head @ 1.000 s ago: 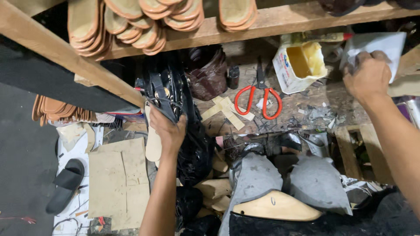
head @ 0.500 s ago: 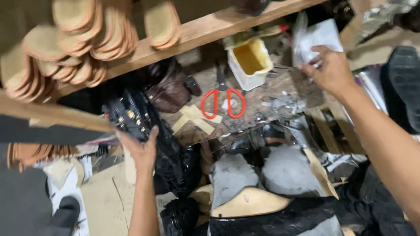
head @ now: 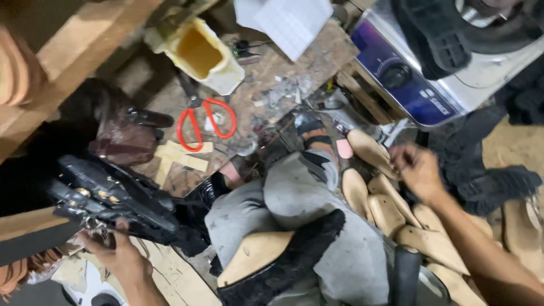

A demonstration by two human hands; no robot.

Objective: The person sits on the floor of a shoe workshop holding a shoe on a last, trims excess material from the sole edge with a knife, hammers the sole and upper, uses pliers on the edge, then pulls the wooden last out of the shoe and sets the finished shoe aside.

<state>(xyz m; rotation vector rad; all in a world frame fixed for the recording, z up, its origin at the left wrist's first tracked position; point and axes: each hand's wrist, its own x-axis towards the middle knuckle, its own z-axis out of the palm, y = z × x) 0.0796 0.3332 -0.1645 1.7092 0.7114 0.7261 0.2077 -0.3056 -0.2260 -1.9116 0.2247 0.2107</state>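
Left hand [head: 116, 256] sits at the workbench's near-left edge, fingers curled shut on a bundle of black straps w/ metal studs [head: 107, 198] that fans up and left from the fist. Right hand [head: 418, 169] is over at the right side of the workbench, fingers bent down onto a pile of tan wooden shoe forms [head: 391, 209]; it's touching the topmost one, but can't tell if it actually grips it, too blurred. Betw. the two hands lies a grey cloth [head: 294, 209] w/ another tan form [head: 255, 255] poking out, black fuzzy trim beside it. Further back on the scuffed workbench [head: 272, 96]: red-handled scissors [head: 205, 122], a cut-open yellowish plastic jug [head: 201, 54] just behind them, white paper [head: 286, 22] at the far edge. A blue-and-silver machine [head: 413, 85] stands at the far-right corner.
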